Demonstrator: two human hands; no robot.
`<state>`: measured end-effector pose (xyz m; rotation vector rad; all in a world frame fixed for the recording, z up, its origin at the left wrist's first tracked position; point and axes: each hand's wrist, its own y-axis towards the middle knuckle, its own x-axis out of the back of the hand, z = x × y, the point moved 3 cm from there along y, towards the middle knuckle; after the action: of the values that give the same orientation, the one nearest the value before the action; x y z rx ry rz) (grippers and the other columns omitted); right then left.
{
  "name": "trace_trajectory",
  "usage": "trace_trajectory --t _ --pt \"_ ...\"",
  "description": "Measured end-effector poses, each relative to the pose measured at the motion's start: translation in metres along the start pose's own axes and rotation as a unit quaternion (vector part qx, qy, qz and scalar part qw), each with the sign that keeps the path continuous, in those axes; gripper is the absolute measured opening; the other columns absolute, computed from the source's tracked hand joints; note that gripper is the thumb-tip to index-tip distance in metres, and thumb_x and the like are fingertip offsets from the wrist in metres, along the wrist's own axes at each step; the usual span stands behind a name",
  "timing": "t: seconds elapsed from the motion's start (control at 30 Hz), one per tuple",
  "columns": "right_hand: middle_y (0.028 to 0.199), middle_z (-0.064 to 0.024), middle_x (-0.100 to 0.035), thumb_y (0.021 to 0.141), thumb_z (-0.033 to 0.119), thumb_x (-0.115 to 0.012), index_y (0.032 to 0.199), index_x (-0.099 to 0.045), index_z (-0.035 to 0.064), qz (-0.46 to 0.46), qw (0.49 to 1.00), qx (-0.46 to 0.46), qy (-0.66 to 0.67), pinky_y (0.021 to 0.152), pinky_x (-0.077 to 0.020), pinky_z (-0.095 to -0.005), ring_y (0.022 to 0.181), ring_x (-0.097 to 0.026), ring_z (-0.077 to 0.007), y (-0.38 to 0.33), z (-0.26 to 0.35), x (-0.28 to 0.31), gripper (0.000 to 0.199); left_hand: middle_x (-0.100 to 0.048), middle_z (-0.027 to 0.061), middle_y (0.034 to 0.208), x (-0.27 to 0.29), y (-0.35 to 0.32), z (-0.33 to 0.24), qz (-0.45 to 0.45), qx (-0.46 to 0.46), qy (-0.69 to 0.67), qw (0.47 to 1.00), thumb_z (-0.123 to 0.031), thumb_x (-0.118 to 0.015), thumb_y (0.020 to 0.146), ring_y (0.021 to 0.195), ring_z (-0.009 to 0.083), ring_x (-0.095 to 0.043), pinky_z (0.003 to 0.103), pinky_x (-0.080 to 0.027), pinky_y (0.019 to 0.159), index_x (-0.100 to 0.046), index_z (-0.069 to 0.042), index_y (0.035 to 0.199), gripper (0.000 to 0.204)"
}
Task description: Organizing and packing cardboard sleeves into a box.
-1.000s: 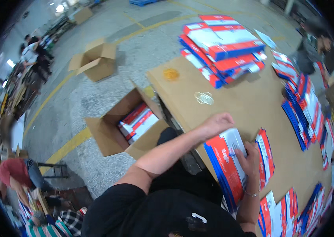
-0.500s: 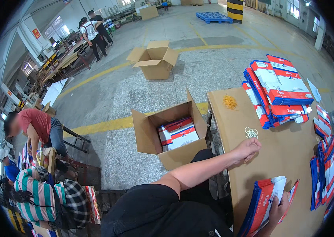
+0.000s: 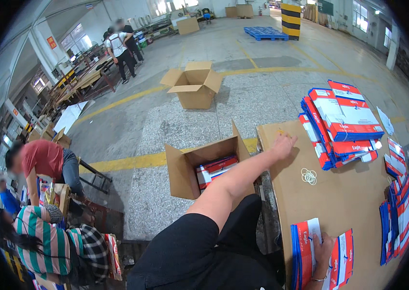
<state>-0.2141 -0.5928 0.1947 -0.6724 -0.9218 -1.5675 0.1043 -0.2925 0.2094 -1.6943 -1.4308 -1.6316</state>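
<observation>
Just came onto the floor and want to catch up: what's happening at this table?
A person stretches the left hand to the far corner of the cardboard-covered table, near some orange rubber bands. The right hand grips a bundle of red-white-blue flat packs. More packs are stacked nearby; an open carton sits beside.

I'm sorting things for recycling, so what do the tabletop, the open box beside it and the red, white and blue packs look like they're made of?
Tabletop: seemingly brown corrugated cardboard sheet, matte, flat tan colour.
Open box: corrugated cardboard, matte, with folded flaps.
Packs under the right hand: probably printed paperboard or plastic film, slightly glossy; can't tell which.
</observation>
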Motion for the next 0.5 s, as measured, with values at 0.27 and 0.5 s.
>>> trace_trajectory --t 0.27,0.5 --pt "0.085 -0.0192 -0.067 0.084 0.034 -0.07 0.091 -0.07 0.0026 -0.019 1.0 0.009 0.009 0.094 -0.039 -0.0479 0.089 -0.06 -0.0382 0.007 -0.005 -0.002 0.033 -0.07 0.0118 0.093 0.004 0.031 0.022 0.029 -0.009 0.114 0.993 -0.015 -0.065 0.076 0.095 0.0307 -0.067 0.05 -0.048 0.089 -0.07 -0.015 0.095 0.02" --pt "0.09 -0.0149 -0.07 0.086 0.038 -0.067 0.091 -0.073 0.0069 -0.096 0.99 0.107 -0.008 0.096 -0.0386 -0.045 0.091 -0.06 -0.0344 0.016 0.008 -0.005 0.032 -0.058 0.0114 0.125 0.005 0.024 0.058 -0.052 -0.028 0.164 0.985 -0.02 -0.065 0.08 0.114 0.0324 -0.054 0.049 -0.045 0.095 -0.066 -0.014 0.108 0.029"
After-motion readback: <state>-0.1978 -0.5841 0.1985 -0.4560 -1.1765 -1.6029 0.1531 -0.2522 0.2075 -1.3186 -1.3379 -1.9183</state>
